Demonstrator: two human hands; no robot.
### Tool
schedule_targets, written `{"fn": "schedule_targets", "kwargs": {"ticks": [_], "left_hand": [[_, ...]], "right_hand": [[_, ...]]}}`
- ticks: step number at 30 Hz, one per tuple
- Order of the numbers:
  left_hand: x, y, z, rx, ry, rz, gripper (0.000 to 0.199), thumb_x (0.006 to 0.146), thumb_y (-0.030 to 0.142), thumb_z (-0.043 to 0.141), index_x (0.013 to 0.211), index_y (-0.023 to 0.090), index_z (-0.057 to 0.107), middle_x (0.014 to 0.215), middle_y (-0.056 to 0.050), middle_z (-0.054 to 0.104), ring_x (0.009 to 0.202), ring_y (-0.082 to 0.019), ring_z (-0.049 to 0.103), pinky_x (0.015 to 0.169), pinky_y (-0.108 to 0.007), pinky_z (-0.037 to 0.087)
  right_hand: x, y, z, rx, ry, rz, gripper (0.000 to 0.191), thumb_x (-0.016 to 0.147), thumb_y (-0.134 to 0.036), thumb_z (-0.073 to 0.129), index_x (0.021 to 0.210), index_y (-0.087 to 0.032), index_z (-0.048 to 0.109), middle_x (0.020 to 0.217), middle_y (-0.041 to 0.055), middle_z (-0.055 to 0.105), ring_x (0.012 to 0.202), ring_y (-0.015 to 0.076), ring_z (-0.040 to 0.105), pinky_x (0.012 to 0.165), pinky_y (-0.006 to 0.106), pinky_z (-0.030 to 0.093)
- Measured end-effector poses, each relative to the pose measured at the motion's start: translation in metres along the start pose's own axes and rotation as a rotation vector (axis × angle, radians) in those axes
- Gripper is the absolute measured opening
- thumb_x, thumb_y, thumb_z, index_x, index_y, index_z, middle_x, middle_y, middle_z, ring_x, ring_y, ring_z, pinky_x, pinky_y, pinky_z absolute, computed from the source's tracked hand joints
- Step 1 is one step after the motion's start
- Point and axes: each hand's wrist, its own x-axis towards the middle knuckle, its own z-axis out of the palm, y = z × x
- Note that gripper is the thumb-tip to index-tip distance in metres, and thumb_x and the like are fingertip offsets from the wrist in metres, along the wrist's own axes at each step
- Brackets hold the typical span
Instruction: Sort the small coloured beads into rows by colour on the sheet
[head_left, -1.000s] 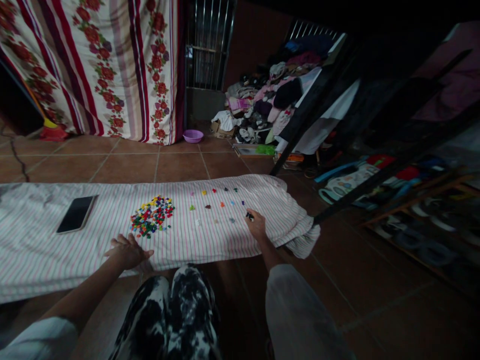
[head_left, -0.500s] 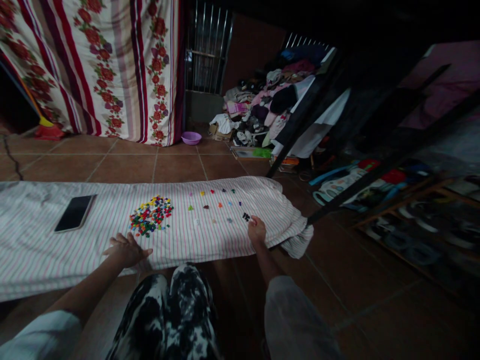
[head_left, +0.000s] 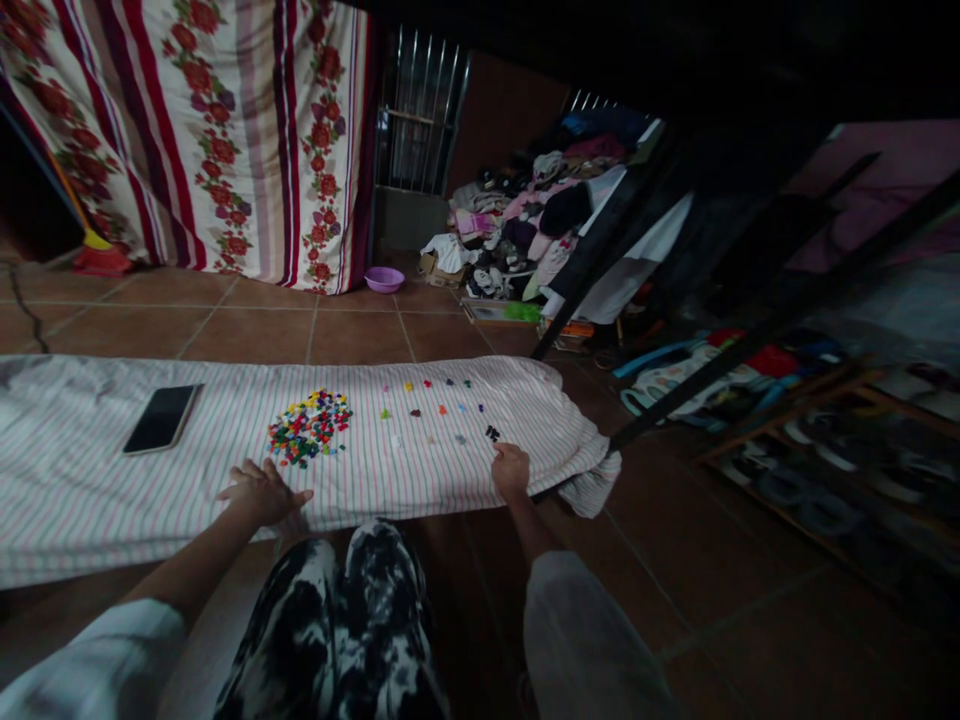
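My left hand (head_left: 262, 492) lies flat with spread fingers on the striped cloth (head_left: 420, 480), just below a mixed heap of small coloured pieces (head_left: 307, 430). On the right, my right hand (head_left: 511, 472) is closed, its fingertips just below a small cluster of black pieces (head_left: 492, 433). Whether anything is between those fingers is hidden. Left of the black cluster, smaller groups lie in rows sorted by colour, among them orange pieces (head_left: 442, 409), brown pieces (head_left: 415, 412), green pieces (head_left: 385, 413) and white pieces (head_left: 396, 441).
A dark-screened phone (head_left: 163, 418) lies on the cloth at left. My knees (head_left: 375, 580) sit below the cloth's near edge. Beyond are a purple basin (head_left: 384, 279), a heap of clothes (head_left: 525, 210) and a floral curtain (head_left: 255, 150). A dark slanted pole (head_left: 675, 395) stands at right.
My right hand has drawn slightly down and back from the black pieces. The left hand rests in the same place on the cloth, and the view has shifted a little.
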Motion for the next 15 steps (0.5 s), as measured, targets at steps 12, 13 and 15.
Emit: {"fn": "schedule_targets", "kwargs": {"ticks": [12,13,15], "left_hand": [[0.0,0.002,0.0,-0.008,-0.006,-0.034,0.118,0.068,0.082,0.033,0.146,-0.005,0.024,0.149,-0.039,0.024,0.133,-0.057,0.025,0.087,-0.069,0.039],[0.001,0.002,0.0,0.003,-0.017,-0.035,0.117,0.069,0.082,0.032,0.147,-0.005,0.023,0.15,-0.039,0.023,0.134,-0.057,0.025,0.088,-0.068,0.039],[0.002,0.001,0.001,0.015,-0.038,-0.023,0.116,0.07,0.081,0.033,0.147,-0.005,0.023,0.15,-0.039,0.022,0.134,-0.057,0.025,0.089,-0.067,0.038]], "right_hand": [[0.003,0.006,0.005,-0.048,-0.036,-0.061,0.044,0.07,-0.003,0.038,0.098,-0.012,0.07,0.103,0.0134,0.069,0.101,0.0232,0.06,0.093,0.036,0.038],[0.003,0.007,0.006,-0.048,-0.027,-0.07,0.044,0.069,-0.003,0.038,0.098,-0.012,0.07,0.102,0.0133,0.069,0.1,0.0233,0.06,0.093,0.036,0.039],[0.002,0.01,0.007,-0.039,-0.006,-0.083,0.043,0.068,-0.004,0.039,0.096,-0.013,0.07,0.1,0.0126,0.07,0.098,0.0233,0.06,0.092,0.036,0.04]]}}
